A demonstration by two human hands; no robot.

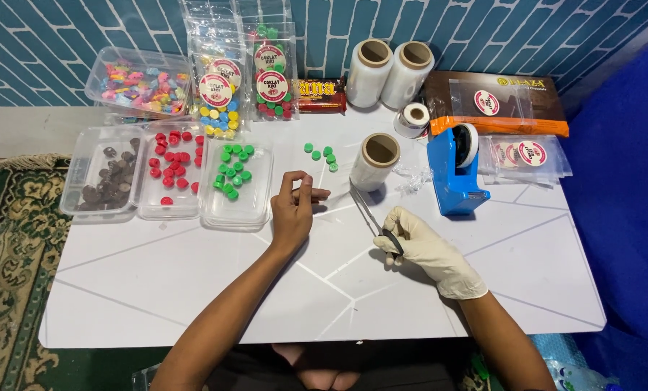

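On white tabletop [157, 289], clear plastic tubs: brown discs [110, 181], red [172, 163], green [233, 170]. Bare left hand [293, 210], fingertips pinched together, contents unclear. Latex-gloved right hand [425, 246] clamped on thin metal scissors [374, 217], beside cling-film roll [374, 161].

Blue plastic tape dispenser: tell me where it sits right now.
In the head view, the blue plastic tape dispenser stands on the white table, right of centre, between the upright roll of clear film and flat clear sachets.
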